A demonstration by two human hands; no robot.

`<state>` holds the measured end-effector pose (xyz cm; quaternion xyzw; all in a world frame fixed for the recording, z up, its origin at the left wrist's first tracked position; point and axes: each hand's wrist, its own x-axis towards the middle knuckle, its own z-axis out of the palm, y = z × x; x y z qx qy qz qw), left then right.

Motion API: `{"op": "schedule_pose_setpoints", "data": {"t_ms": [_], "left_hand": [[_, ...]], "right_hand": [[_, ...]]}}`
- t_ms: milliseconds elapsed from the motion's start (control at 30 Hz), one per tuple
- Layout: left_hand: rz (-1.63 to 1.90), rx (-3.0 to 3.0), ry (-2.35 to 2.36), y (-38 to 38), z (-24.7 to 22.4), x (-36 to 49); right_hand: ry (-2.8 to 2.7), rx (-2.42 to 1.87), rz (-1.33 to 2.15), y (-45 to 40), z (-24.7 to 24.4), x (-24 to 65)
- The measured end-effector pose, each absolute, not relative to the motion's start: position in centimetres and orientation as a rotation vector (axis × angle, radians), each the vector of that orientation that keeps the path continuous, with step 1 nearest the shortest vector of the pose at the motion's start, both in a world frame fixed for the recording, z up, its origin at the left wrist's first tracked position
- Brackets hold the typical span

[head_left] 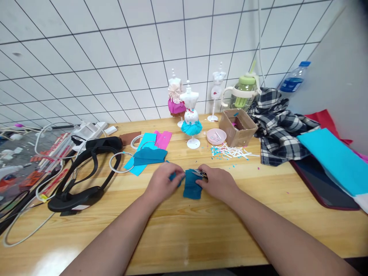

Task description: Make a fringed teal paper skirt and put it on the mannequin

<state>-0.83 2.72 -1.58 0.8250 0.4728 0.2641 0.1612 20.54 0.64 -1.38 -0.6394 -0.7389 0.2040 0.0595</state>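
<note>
My right hand (216,181) is closed around small thread snips (199,173), their blades pointing left. Under the blades lies a dark teal strip of crepe paper (192,190), flat on the table, with my right fingertips at its edge. Left of it, my left hand (166,178) pinches another dark teal piece of crepe paper (173,176), mostly hidden by the fingers. Just beyond my hands stands a small white dress form (189,100) with a ruffled turquoise skirt (191,128).
Behind are two more dress forms, a cardboard box (240,130), a pink dish (216,136) and paper scraps (230,151). Teal and turquoise sheets (150,156) lie left, near a black head strap (86,172). A checked cloth (276,130) and a tablet (322,184) are right.
</note>
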Motion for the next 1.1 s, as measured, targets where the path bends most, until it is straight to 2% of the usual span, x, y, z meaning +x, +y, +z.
{"op": "schedule_pose_setpoints", "data": {"t_ms": [67, 133, 367, 567, 800, 900, 1000, 1100], "left_hand": [[0.458, 2.494, 1.131, 1.8, -1.5, 0.1], [0.340, 2.526, 1.106, 1.3, -1.4, 0.5], [0.185, 2.454, 1.062, 1.1, -0.7, -1.4], [0.257, 2.417, 1.134, 0.8, -0.7, -0.5], [0.238, 2.401, 1.265, 1.5, -0.7, -1.7], [0.262, 2.377, 1.259, 1.7, -0.9, -2.1], [0.367, 2.374, 1.161, 1.9, -1.5, -1.8], [0.635, 2.345, 1.226, 2.6, -1.4, -2.2]], "right_hand": [[-2.199, -1.998, 0.615, 0.8, -1.2, 20.8], [-2.187, -2.071, 0.581, 1.0, -1.0, 21.1], [-2.164, -2.245, 0.503, 1.7, -0.8, 22.2], [-2.277, -2.013, 0.527, 1.6, -1.2, 21.9], [-2.177, -2.138, 0.511, 1.6, -1.0, 22.2], [-2.157, -1.934, 0.526, 1.4, -1.0, 21.8], [-2.146, -1.662, 0.667, 1.0, -1.2, 21.1], [-2.180, -1.594, 0.727, 0.7, -1.4, 20.7]]}}
